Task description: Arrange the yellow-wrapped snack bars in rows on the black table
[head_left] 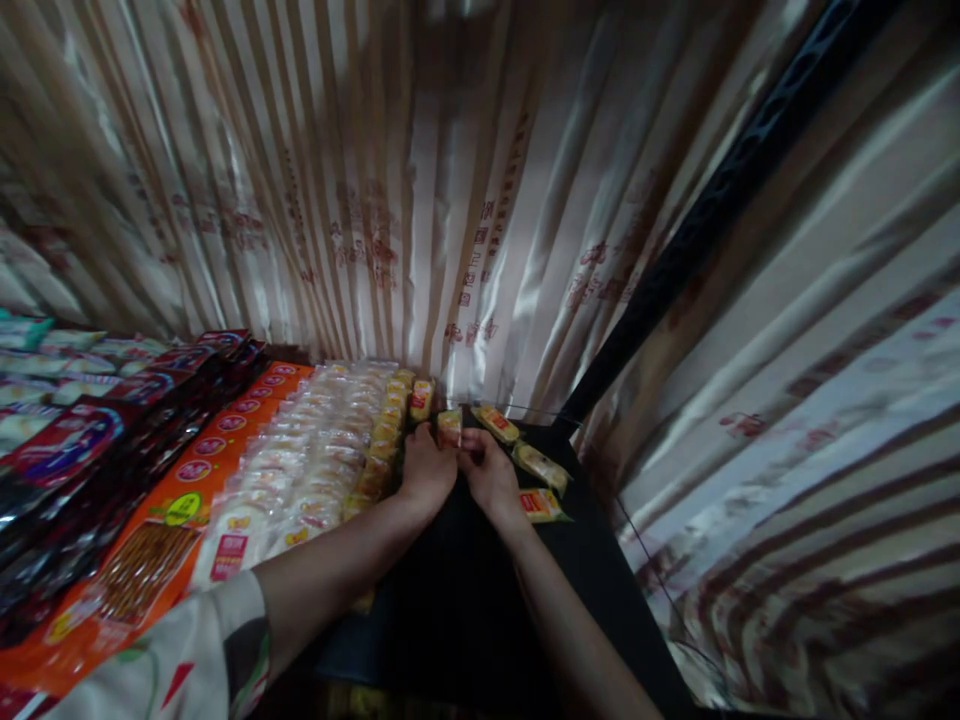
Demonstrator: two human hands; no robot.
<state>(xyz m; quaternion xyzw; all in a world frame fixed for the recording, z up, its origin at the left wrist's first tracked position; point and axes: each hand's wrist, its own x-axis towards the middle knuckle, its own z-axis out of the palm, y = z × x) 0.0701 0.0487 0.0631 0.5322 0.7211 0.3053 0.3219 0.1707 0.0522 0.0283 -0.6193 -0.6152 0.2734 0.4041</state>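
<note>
A small yellow snack packet stands between my two hands above a black surface. My right hand pinches its right side with thumb and forefinger. Curled against its left side are the fingers of my left hand, partly hidden by the back of the hand. Another yellow packet with a red label stands just beyond my left hand. Beside that hand runs a row of yellow packets. To the right of my right hand lie loose yellow packets: one at the back, one in the middle, one nearer.
Rows of clear-wrapped white packets, a long orange snack pack and dark red bags fill the left side. Printed pleated curtain hangs behind the black table. A dark slanted pole rises at the right corner.
</note>
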